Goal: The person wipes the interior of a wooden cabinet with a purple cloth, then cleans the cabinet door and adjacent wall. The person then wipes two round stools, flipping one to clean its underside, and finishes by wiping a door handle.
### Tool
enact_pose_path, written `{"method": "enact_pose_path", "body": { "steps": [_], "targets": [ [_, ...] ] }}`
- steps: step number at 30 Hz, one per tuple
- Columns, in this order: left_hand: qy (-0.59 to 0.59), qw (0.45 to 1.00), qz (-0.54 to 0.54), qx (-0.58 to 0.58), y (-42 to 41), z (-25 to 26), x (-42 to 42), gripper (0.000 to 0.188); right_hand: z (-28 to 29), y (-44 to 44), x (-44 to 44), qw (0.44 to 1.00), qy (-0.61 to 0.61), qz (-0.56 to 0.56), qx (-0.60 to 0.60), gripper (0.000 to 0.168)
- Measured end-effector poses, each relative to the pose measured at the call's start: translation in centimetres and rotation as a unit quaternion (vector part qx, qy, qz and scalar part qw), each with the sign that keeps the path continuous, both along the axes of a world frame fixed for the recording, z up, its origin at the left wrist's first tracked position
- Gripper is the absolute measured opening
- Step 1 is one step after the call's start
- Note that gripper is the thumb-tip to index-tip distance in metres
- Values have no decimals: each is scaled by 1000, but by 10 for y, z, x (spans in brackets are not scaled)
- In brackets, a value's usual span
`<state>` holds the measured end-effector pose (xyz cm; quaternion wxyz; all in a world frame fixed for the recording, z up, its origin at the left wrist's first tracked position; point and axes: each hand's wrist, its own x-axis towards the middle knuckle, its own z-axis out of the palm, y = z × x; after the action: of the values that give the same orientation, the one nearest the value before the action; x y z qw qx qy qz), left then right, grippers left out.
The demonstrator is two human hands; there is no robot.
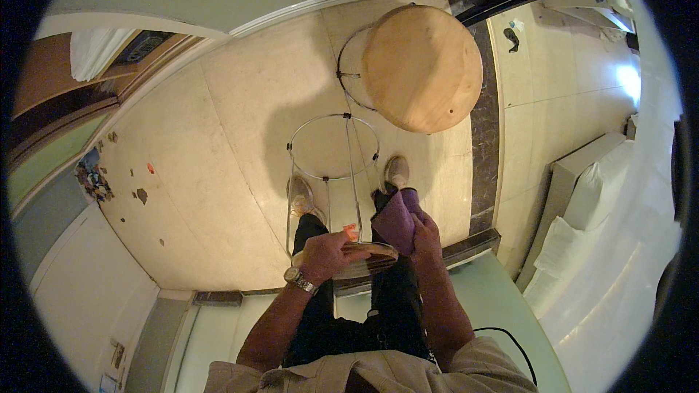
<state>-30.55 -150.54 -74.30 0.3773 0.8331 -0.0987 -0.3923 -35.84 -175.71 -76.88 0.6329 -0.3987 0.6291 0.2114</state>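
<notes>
My left hand (326, 255), with a metal wristwatch on its wrist, grips the edge of a small round wooden stool seat (382, 254). That stool is tilted, its thin metal legs and ring (290, 134) pointing away from me over the floor. A small orange-red scrap (350, 232) lies by my left fingers, against the stool. My right hand (426, 234) holds a purple sheet or cloth (394, 222) with a curled edge, just right of the seat. Beyond stands a larger-looking round wooden-topped stool (423, 68) with a wire ring below it.
Debris (94, 177) is heaped in the left corner, with flakes scattered on the tiled floor nearby. A dark stone threshold strip (484, 136) crosses the floor at right. Past it are plastic-covered items (581, 207). A black cable (513, 338) hangs near my right arm.
</notes>
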Motion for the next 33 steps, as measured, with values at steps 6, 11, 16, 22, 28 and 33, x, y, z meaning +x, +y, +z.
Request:
{"method": "enact_pose_path", "body": {
  "steps": [6, 11, 16, 22, 28, 33],
  "targets": [
    [1, 999, -28, 22, -20, 4, -15, 58, -23, 56, 13, 852, -165, 487, -99, 35],
    [10, 999, -35, 35, -19, 5, -21, 60, -109, 67, 32, 590, -182, 778, -120, 40],
    [-16, 997, -67, 28, -25, -3, -24, 61, -199, 75, 96, 729, -78, 672, -108, 36],
    [-29, 997, -75, 7, -36, -2, -8, 55, -265, 54, 86, 704, -113, 686, -145, 39],
    [-18, 999, 9, -34, -33, -3, -5, 47, -89, 41, 48, 818, -73, 569, -43, 47],
    [-80, 973, 216, 14, 8, -4, 2, 29, -40, 35, 6, 860, -42, 504, -63, 45]
  ]
}}
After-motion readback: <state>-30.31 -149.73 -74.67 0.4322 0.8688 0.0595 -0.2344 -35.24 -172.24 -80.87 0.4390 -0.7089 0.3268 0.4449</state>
